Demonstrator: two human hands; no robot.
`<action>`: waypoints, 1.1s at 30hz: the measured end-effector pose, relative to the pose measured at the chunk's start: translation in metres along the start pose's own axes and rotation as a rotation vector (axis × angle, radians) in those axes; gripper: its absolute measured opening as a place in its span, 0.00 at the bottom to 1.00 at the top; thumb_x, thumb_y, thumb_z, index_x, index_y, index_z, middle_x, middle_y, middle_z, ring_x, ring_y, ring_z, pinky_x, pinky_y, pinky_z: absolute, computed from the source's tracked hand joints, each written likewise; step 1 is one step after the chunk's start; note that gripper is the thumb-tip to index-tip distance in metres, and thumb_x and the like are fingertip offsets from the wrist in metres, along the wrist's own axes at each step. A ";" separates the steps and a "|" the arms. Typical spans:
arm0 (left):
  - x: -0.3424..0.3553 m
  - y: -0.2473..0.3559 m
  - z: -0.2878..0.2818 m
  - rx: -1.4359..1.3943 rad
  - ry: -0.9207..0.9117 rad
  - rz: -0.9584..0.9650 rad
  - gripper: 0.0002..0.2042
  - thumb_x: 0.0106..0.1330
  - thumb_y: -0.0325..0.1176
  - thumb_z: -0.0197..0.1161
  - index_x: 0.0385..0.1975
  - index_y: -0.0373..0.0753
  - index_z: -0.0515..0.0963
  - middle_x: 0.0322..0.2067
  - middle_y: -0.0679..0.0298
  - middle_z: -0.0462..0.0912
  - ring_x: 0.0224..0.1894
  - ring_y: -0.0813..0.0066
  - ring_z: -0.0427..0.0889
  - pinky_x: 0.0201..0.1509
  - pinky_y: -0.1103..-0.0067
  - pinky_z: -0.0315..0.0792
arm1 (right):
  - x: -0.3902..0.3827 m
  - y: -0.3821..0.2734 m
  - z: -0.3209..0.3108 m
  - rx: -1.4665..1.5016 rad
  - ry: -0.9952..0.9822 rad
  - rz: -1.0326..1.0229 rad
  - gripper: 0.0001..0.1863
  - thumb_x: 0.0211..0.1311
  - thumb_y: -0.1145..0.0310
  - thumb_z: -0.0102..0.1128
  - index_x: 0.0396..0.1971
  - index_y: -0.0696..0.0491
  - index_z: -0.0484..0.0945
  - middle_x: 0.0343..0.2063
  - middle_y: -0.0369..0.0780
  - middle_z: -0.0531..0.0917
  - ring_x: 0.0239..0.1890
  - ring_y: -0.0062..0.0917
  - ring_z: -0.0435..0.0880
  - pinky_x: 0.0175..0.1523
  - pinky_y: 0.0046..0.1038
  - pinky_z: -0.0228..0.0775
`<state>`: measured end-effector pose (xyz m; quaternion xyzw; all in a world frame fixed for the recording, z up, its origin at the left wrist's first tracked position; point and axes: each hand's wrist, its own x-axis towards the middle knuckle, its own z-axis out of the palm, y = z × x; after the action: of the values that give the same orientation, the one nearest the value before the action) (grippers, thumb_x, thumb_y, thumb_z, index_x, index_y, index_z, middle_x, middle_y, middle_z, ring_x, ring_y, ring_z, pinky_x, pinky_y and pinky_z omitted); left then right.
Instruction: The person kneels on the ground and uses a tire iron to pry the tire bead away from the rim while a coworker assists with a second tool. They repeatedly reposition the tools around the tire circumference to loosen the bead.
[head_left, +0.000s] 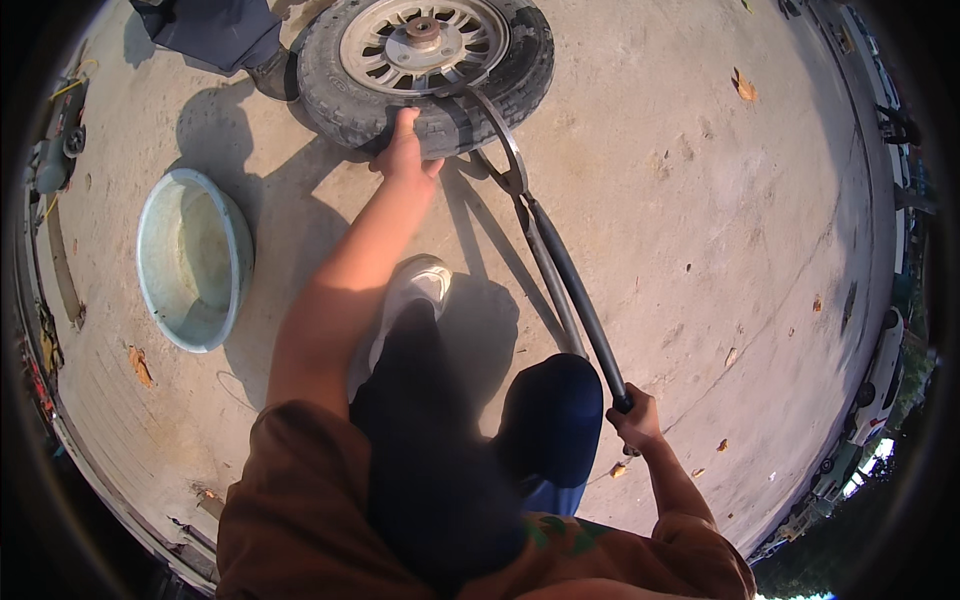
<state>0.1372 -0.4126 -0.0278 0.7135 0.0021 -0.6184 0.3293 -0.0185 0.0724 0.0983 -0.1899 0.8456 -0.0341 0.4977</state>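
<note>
A tyre (335,85) on a silver spoked rim (385,45) is at the top centre. My left hand (405,150) grips its near side, thumb on the tread and other fingers partly hidden. A long metal tool (568,290) with curved flat jaws and two long bars reaches from the tyre down to the lower right. Its jaws lie against the tyre by the rim. My right hand (633,420) is closed round the end of the black bar, while the lighter bar runs behind my right knee.
A pale blue plastic basin (195,200) sits on the concrete ground at left. A dark grey object (205,30) lies beside the tyre at top left. My shoe (420,275) and bent knee are below the tyre. Equipment lines the far left rim; parked vehicles (880,375) show at far right.
</note>
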 end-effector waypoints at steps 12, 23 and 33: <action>0.013 -0.007 -0.010 -0.075 -0.234 0.005 0.50 0.46 0.43 0.79 0.60 0.41 0.44 0.58 0.56 0.68 0.52 0.63 0.77 0.55 0.62 0.78 | -0.021 -0.004 -0.011 0.171 -0.073 0.114 0.07 0.51 0.76 0.60 0.23 0.54 0.70 0.14 0.35 0.73 0.13 0.18 0.72 0.20 0.27 0.65; 0.010 -0.006 -0.012 -0.085 -0.271 -0.002 0.51 0.46 0.43 0.79 0.61 0.41 0.43 0.60 0.55 0.66 0.53 0.62 0.76 0.54 0.63 0.78 | -0.009 0.003 -0.006 0.139 -0.072 0.149 0.07 0.50 0.74 0.61 0.24 0.54 0.71 0.14 0.35 0.73 0.15 0.19 0.74 0.21 0.28 0.67; -0.011 -0.009 0.000 -0.070 -0.158 -0.015 0.54 0.47 0.45 0.78 0.63 0.34 0.40 0.60 0.53 0.65 0.55 0.60 0.74 0.59 0.60 0.76 | -0.013 -0.028 0.014 0.220 -0.056 0.065 0.08 0.49 0.78 0.60 0.26 0.55 0.70 0.14 0.34 0.72 0.13 0.20 0.75 0.19 0.26 0.68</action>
<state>0.1314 -0.4012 -0.0225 0.6503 0.0032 -0.6749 0.3487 0.0073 0.0530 0.1094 -0.1075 0.8281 -0.1055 0.5399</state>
